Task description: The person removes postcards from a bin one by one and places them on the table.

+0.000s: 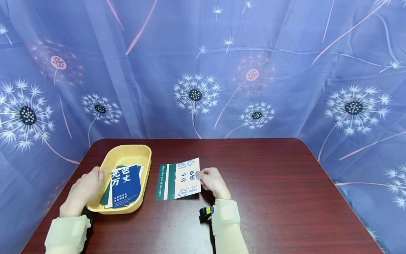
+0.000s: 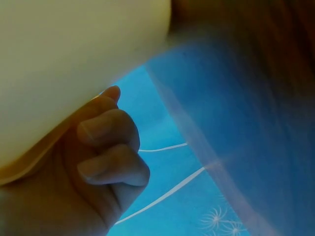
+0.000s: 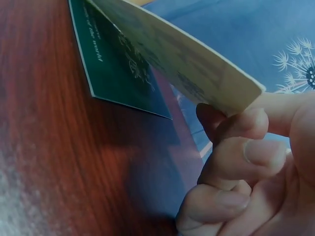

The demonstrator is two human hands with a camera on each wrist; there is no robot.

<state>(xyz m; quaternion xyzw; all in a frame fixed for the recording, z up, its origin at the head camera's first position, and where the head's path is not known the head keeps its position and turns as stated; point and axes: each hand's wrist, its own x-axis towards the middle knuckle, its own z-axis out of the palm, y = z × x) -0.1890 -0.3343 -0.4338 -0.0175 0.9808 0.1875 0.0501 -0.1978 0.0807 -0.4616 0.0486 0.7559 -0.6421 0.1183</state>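
Note:
My left hand (image 1: 83, 190) grips the left rim of a yellow plastic basket (image 1: 128, 151); in the left wrist view its fingers (image 2: 110, 128) curl under the pale wall. A blue card (image 1: 128, 185) with white characters lies on top of green and white cards in the basket. My right hand (image 1: 213, 180) pinches the right edge of a white card (image 1: 187, 178) printed with blue characters. That card is tilted up over dark green cards (image 1: 161, 181) on the table. In the right wrist view, thumb and finger hold its corner, and a green card (image 3: 113, 69) lies beneath.
The dark red wooden table (image 1: 269, 190) carries the basket at left and the cards near the middle. A blue curtain (image 1: 285, 70) with dandelion prints hangs around the table's back and sides. A black wrist device (image 1: 206, 212) sits beside the right wrist.

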